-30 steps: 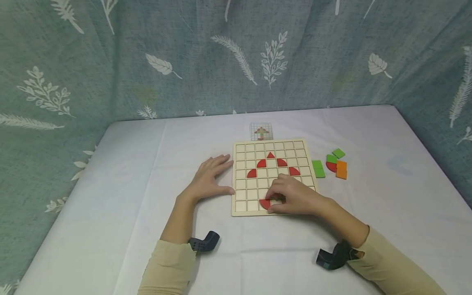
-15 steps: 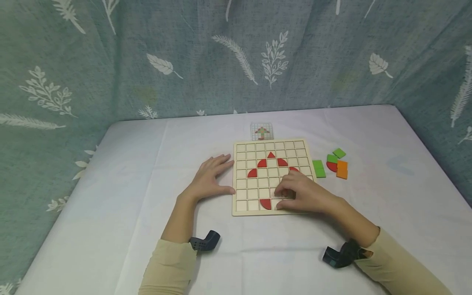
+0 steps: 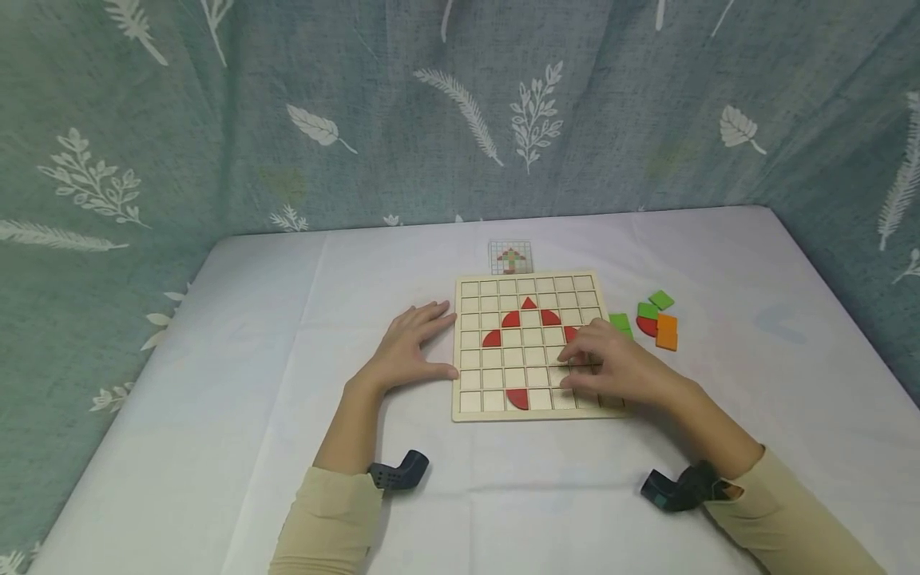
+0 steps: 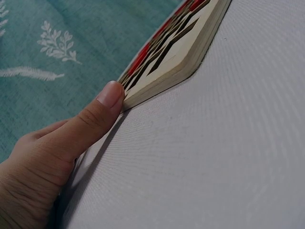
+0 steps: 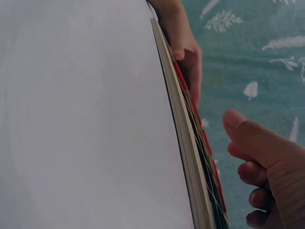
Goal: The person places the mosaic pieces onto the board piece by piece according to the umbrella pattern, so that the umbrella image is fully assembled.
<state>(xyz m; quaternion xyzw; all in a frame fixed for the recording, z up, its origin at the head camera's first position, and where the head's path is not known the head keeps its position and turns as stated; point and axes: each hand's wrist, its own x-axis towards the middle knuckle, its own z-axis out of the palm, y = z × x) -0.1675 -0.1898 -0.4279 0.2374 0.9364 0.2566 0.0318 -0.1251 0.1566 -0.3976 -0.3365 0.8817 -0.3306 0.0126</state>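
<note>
A wooden grid board (image 3: pixel 470 401) lies on the table. My left hand (image 3: pixel 408 345) rests at its left edge, fingers spread; in the left wrist view the thumb (image 4: pixel 110 94) touches the rim. My right hand (image 3: pixel 624 363) hovers over the board's right part with loosely bent fingers and nothing visible between them. On the board sit a red triangle (image 3: pixel 528 303), a red quarter circle (image 3: pixel 517 398) in the bottom row, and several more red quarter circles (image 3: pixel 511 319) around the triangle. The right fingers partly cover the rightmost one (image 3: pixel 571 332).
Right of the board lie green squares (image 3: pixel 648 311), orange pieces (image 3: pixel 666 331) and another red quarter circle (image 3: pixel 646 326). More green pieces (image 3: pixel 620 323) by the board's edge are partly behind my right hand. A small pattern card (image 3: pixel 511 257) touches or nears the far edge.
My right hand has moved from the bottom-row red quarter circle, which stays in place, up and to the right. The left hand has not moved.
</note>
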